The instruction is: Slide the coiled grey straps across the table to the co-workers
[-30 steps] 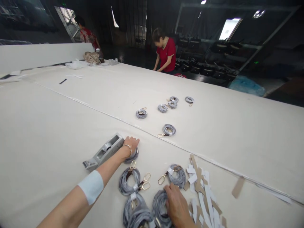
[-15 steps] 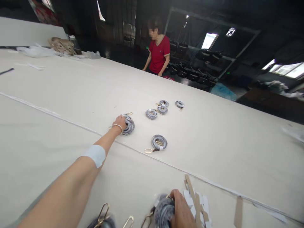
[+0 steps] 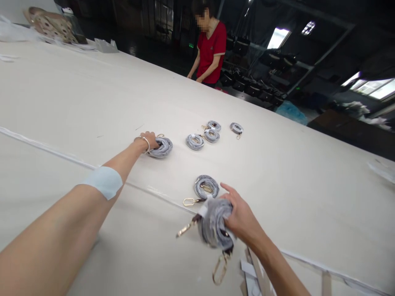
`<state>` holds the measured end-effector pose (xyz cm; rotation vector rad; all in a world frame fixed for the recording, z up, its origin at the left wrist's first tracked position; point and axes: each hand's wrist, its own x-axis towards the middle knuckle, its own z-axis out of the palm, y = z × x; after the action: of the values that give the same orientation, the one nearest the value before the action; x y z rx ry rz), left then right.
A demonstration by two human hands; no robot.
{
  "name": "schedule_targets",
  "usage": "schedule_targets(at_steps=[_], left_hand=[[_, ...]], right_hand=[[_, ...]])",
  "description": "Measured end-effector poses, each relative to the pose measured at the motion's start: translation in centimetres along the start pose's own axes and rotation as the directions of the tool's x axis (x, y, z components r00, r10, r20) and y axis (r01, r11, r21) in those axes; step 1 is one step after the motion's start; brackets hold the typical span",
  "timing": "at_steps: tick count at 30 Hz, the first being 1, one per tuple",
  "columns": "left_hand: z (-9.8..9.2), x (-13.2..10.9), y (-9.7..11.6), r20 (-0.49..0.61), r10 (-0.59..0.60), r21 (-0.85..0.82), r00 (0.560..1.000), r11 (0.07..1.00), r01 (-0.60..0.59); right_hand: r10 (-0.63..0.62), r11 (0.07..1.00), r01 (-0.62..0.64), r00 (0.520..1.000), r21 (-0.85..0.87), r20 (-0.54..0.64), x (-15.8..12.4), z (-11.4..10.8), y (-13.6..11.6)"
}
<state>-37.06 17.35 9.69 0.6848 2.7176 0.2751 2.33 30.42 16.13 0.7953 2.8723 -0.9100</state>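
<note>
Since half a second before, the right hand [image 3: 242,211] had come forward from beside the paper strips [image 3: 251,273], bringing a grey coil [image 3: 214,226] with it, while the left hand [image 3: 150,140] had stayed at its own coil [image 3: 164,152] beyond the seam [image 3: 154,192]. Largest of all was the pale table [image 3: 89,94], running across the view with that raised white seam along it. At its far edge stood a person in a red shirt [image 3: 212,49], both arms lowered toward the tabletop. A spotted bag [image 3: 55,26] sat at the far left. Across the left forearm lay a light-blue patch [image 3: 106,181].

The right hand was partly closed, thumb and some fingers gripping its coil's right side, with one finger stretched clear; that coil seemed to be off the table. The left hand's fingers were curled over the left edge of its coil, which lay on the surface; how firmly they gripped could not be told. Just behind the right hand's coil lay another coil [image 3: 206,179]. Three more lay clustered [image 3: 195,145] farther off, and a single one [image 3: 236,128] sat to their right.

Smallest were a gold clasp [image 3: 225,257] dangling below the carried coil and a bracelet [image 3: 147,144] on the left wrist.
</note>
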Motion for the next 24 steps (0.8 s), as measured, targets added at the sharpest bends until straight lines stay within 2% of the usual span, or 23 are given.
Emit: schedule_targets(at_steps=[2, 4, 6, 9, 12, 14, 16, 18, 21, 24], left_hand=[[-0.4, -0.1, 0.7, -0.012, 0.041, -0.058, 0.999, 0.997, -0.042], [-0.7, -0.3, 2.3, -0.050, 0.116, -0.141, 0.992, 0.982, -0.122], [-0.8, -0.1, 4.8, -0.091, 0.211, -0.226, 0.973, 0.947, -0.227], [0.0, 1.2, 10.1, -0.082, 0.331, -0.295, 0.940, 0.893, -0.340], [2.2, 2.7, 15.2, -0.015, 0.327, -0.280, 0.945, 0.906, -0.318], [3.7, 2.9, 17.5, -0.016, 0.270, -0.241, 0.963, 0.933, -0.265], [4.9, 2.3, 18.4, -0.052, 0.238, -0.208, 0.970, 0.947, -0.244], [5.4, 1.1, 18.2, -0.096, 0.247, -0.186, 0.964, 0.947, -0.262], [5.8, -1.4, 16.7, -0.129, 0.274, -0.171, 0.953, 0.940, -0.294], [6.5, -4.4, 15.1, -0.109, 0.267, -0.169, 0.957, 0.944, -0.283]], right_hand=[[0.086, 0.993, -0.085, 0.996, -0.086, 0.008, 3.3, 0.9, 0.6], [0.143, 0.983, -0.142, 0.990, -0.118, 0.000, 5.3, 2.3, 1.4], [0.150, 0.980, -0.150, 0.989, -0.132, -0.003, 6.2, 3.4, 2.0], [0.136, 0.974, -0.125, 0.990, -0.187, 0.046, 6.6, 3.4, 2.6], [0.120, 0.973, -0.091, 0.984, -0.210, 0.131, 7.5, 2.4, 3.3], [0.109, 0.978, -0.075, 0.979, -0.195, 0.170, 8.1, 2.1, 3.9], [0.122, 0.979, -0.093, 0.980, -0.179, 0.156, 8.2, 2.2, 4.1], [0.153, 0.976, -0.137, 0.985, -0.170, 0.085, 7.5, 2.7, 3.7], [0.155, 0.978, -0.154, 0.988, -0.140, -0.007, 5.2, 3.8, 1.8], [0.118, 0.988, -0.117, 0.993, -0.097, 0.002, 1.8, 5.6, -0.8]])
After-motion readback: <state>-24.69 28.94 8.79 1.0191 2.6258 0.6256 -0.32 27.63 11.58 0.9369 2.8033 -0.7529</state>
